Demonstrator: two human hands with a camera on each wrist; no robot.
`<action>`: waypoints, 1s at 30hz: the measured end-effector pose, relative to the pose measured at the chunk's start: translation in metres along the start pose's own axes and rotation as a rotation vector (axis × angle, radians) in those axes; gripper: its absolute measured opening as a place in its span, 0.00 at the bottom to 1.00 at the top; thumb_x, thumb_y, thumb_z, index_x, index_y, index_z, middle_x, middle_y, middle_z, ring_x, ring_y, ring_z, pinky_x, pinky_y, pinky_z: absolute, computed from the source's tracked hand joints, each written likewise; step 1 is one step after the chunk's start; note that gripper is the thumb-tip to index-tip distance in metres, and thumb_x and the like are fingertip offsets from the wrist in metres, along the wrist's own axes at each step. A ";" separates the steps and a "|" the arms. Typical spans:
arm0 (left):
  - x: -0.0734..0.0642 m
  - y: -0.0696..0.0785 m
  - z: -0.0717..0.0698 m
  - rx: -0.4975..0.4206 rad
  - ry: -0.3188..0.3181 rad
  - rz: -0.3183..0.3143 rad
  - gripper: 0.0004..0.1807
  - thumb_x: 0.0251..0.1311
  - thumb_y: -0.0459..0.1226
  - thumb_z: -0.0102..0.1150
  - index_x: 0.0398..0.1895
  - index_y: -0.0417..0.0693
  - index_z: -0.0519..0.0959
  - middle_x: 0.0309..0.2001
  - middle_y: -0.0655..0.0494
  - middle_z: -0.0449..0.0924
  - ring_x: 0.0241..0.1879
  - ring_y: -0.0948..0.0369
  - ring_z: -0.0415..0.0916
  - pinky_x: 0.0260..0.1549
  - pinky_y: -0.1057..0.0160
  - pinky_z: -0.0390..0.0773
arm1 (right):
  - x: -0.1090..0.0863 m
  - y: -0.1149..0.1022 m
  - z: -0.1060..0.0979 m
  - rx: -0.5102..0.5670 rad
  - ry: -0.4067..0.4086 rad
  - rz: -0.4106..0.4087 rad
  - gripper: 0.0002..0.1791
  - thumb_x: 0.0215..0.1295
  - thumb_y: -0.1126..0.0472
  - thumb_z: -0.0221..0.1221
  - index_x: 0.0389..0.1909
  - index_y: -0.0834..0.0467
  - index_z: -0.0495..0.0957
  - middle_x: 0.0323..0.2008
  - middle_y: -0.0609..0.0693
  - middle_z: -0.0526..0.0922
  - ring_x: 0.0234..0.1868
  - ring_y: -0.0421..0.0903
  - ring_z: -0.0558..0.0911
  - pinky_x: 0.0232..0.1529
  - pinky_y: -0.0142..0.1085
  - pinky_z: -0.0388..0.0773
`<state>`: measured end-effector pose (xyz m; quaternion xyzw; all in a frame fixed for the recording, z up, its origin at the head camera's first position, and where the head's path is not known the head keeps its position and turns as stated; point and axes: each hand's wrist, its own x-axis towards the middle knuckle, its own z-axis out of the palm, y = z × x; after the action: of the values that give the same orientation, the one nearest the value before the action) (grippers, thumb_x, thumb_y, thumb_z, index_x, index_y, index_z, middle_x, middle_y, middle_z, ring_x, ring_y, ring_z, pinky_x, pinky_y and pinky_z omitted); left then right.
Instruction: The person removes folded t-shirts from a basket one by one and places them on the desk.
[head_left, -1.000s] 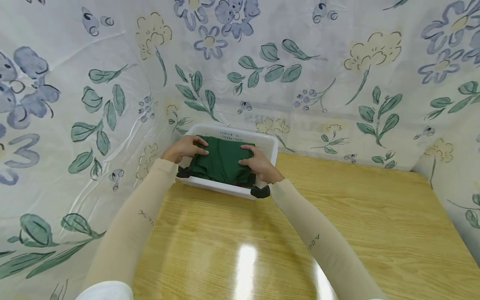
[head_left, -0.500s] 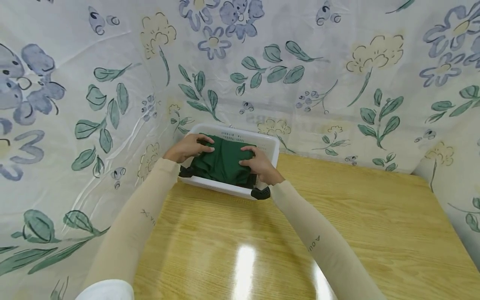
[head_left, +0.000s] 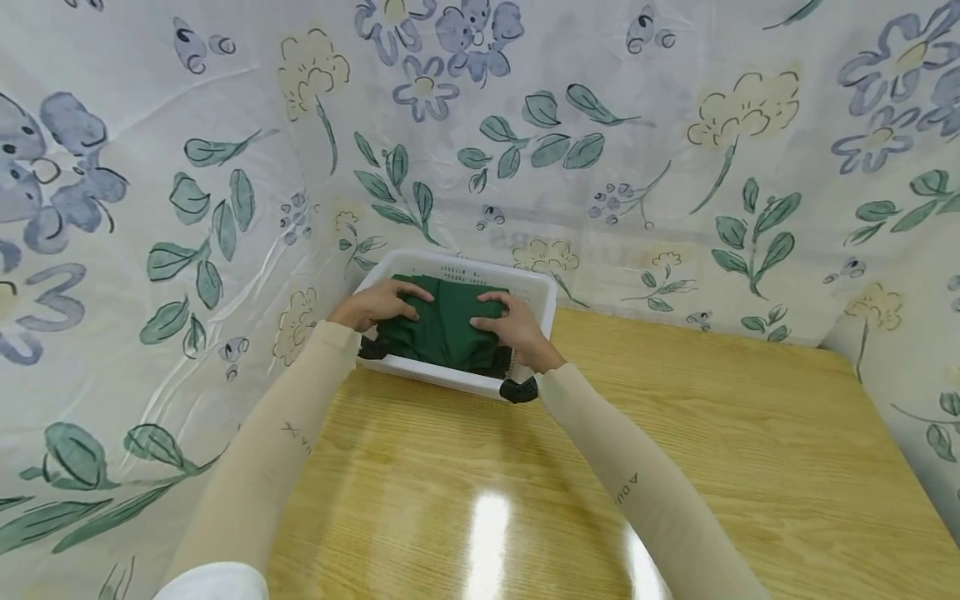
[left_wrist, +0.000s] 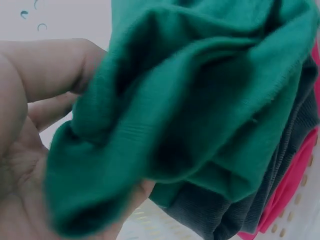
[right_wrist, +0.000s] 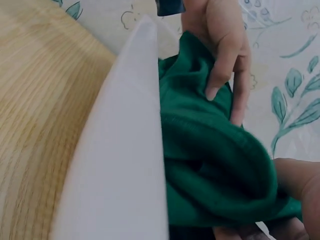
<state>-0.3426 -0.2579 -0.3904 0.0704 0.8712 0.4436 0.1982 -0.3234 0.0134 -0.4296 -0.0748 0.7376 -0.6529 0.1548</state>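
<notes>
A folded green garment [head_left: 450,321] lies in a white plastic basket [head_left: 442,374] with black corner handles. My left hand [head_left: 378,303] holds the garment's left side, thumb and fingers spread over its edge. At the opposite side, my right hand [head_left: 517,330] grips the cloth, thumb towards the middle. In the left wrist view, loose green folds hang by the left palm [left_wrist: 25,170]. Beneath them show a dark ribbed garment [left_wrist: 197,207] and a bright pink one [left_wrist: 295,182]. The right wrist view has the right thumb [right_wrist: 300,177] over the cloth, other fingers partly hidden below.
The basket stands on a wood-grain table [head_left: 600,417], close to its back left corner. A floral curtain [head_left: 540,200] hangs behind and on the left. A black handle [head_left: 519,390] sits at the basket's front right corner.
My left hand has shifted slightly right over the garment. The cloth, bunched near its middle half a second ago, now lies flatter. My right hand has hardly moved.
</notes>
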 end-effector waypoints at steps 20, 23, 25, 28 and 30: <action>-0.013 0.009 0.000 -0.316 0.034 0.061 0.31 0.67 0.29 0.63 0.73 0.51 0.73 0.78 0.54 0.53 0.63 0.51 0.66 0.51 0.62 0.75 | -0.012 -0.013 -0.032 -0.010 0.004 -0.157 0.24 0.68 0.62 0.69 0.64 0.53 0.78 0.66 0.58 0.73 0.60 0.57 0.78 0.55 0.49 0.81; -0.013 0.014 0.003 -0.333 0.029 0.077 0.32 0.67 0.32 0.67 0.73 0.52 0.73 0.78 0.53 0.54 0.66 0.51 0.67 0.53 0.62 0.77 | -0.013 -0.014 -0.039 -0.011 0.017 -0.160 0.25 0.67 0.61 0.70 0.64 0.53 0.79 0.69 0.56 0.70 0.63 0.56 0.76 0.57 0.49 0.79; -0.013 0.017 0.005 -0.327 0.033 0.090 0.32 0.66 0.34 0.69 0.73 0.53 0.73 0.78 0.53 0.55 0.63 0.54 0.70 0.51 0.63 0.78 | -0.016 -0.016 -0.044 -0.015 0.022 -0.152 0.25 0.67 0.61 0.70 0.64 0.52 0.78 0.69 0.57 0.69 0.64 0.56 0.75 0.58 0.49 0.79; -0.013 0.020 0.007 -0.306 0.049 0.109 0.31 0.64 0.34 0.71 0.71 0.53 0.75 0.76 0.54 0.59 0.43 0.62 0.74 0.37 0.66 0.76 | -0.020 -0.019 -0.050 -0.013 0.012 -0.132 0.26 0.67 0.60 0.70 0.65 0.51 0.77 0.70 0.58 0.69 0.64 0.57 0.75 0.57 0.49 0.80; -0.013 0.022 0.007 -0.303 0.060 0.122 0.31 0.63 0.34 0.72 0.70 0.53 0.76 0.75 0.54 0.62 0.27 0.65 0.67 0.27 0.65 0.69 | -0.023 -0.021 -0.055 -0.002 0.002 -0.125 0.27 0.68 0.61 0.69 0.67 0.52 0.76 0.69 0.60 0.70 0.63 0.58 0.76 0.56 0.51 0.80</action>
<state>-0.3286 -0.2431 -0.3727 0.0791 0.7941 0.5827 0.1533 -0.3214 0.0692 -0.4002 -0.1203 0.7322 -0.6607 0.1132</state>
